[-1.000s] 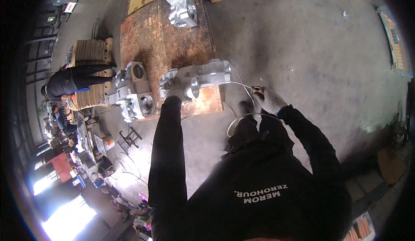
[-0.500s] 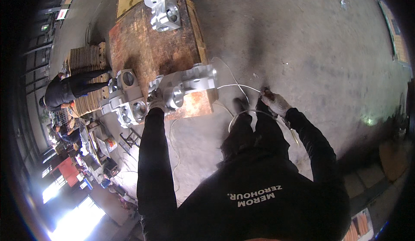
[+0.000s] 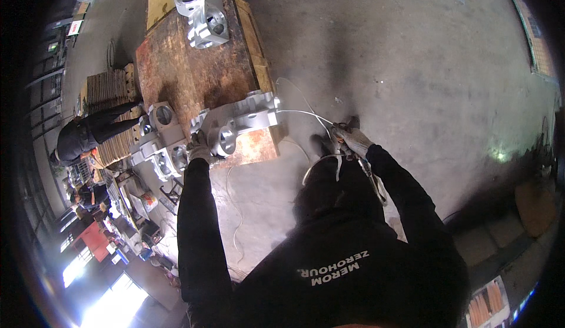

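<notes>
A pale grey metal casting with round bores lies across the near end of the rust-brown workbench. My left hand, in a light glove, is closed over the casting's left end. Off the bench's right edge, my gloved right hand is closed around a tool whose shape is mostly hidden by the fingers. From that hand a thin, pale, bent tube runs to the casting's right end. A dark hose-like length hangs below the hand along my leg.
More castings stand left of my left hand and at the bench's far end. A thin hose trails over the floor. One person bends by stacked sheets; another is farther back.
The whole view has shifted, so bench and castings sit further left. My right hand has turned slightly, and more of the dark length below it shows. My left hand remains on the casting.
</notes>
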Demonstrator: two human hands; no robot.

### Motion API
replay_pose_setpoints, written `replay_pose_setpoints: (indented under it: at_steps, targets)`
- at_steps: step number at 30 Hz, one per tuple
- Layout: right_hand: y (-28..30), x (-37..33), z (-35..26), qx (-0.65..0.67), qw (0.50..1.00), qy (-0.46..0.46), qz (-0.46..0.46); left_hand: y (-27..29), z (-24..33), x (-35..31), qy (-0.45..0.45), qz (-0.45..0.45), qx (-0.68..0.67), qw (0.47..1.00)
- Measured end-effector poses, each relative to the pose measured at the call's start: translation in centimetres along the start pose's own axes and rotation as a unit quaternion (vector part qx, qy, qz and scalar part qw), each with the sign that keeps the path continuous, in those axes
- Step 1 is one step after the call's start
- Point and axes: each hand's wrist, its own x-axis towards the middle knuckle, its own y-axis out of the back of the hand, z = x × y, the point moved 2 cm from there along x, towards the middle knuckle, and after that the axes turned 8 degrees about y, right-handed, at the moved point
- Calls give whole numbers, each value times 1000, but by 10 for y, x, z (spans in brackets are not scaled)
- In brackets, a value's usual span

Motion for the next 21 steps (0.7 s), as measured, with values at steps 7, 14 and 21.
replay_pose_setpoints:
  at_steps: [7, 14, 21]
  targets:
    - [9, -6, 11, 48, 999, 15, 1, -20, -8, 12, 19, -5, 18, 1000]
    - [15, 45, 78, 17, 995, 90, 45, -16, -12, 14, 26, -30, 4, 999]
    - [-5, 67, 72, -11, 999, -13, -38, -26, -15, 18, 5, -7, 59, 998]
